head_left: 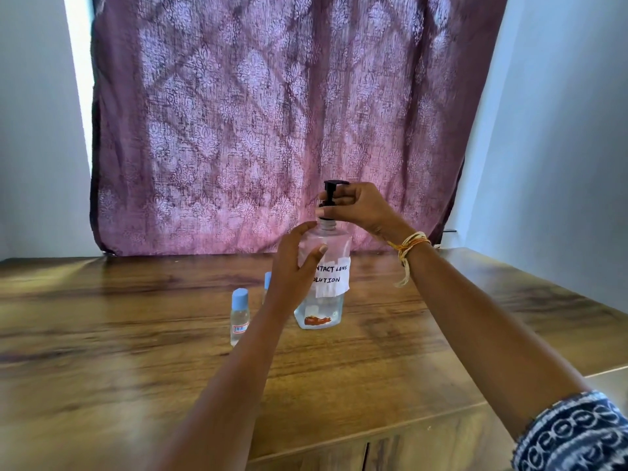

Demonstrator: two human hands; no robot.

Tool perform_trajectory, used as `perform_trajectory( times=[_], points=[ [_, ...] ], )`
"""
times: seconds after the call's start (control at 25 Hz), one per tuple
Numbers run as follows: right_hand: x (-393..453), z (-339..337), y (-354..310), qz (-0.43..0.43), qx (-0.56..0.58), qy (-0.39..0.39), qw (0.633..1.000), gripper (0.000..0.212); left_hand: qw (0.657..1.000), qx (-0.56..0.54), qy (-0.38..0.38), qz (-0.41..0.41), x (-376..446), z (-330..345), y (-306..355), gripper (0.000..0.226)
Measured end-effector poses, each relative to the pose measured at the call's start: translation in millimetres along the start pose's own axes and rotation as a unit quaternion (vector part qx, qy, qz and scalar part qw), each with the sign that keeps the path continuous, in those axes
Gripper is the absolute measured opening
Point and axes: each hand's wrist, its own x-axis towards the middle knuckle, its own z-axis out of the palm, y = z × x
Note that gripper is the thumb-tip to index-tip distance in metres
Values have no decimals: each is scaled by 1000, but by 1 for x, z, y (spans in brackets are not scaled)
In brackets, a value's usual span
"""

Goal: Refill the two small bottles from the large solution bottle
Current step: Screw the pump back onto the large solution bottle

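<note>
The large clear solution bottle (328, 302) stands upright mid-table, with a white handwritten label and a black pump top (331, 195). My left hand (295, 266) wraps round its upper body from the left. My right hand (356, 207) pinches the pump's collar, which sits a little above the bottle's neck. One small clear bottle (239, 316) with a pale blue cap stands to the left. A second small bottle (267, 283) with a blue cap is mostly hidden behind my left wrist.
The wooden table (136, 351) runs to a front edge at the lower right. A purple patterned curtain (272, 113) hangs behind it, with white walls (560, 130) on both sides.
</note>
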Motion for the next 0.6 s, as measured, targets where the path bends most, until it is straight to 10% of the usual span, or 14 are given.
perform_trajectory(
  times=[0.24,0.6],
  points=[
    [-4,17,0,-51,-210,111,970,49,1000,-2,-11,5,-6,2,-3,50],
    [-13,-4,-4,1,-61,19,998,27,998,-50,-29,-3,-4,3,-10,46]
  ],
)
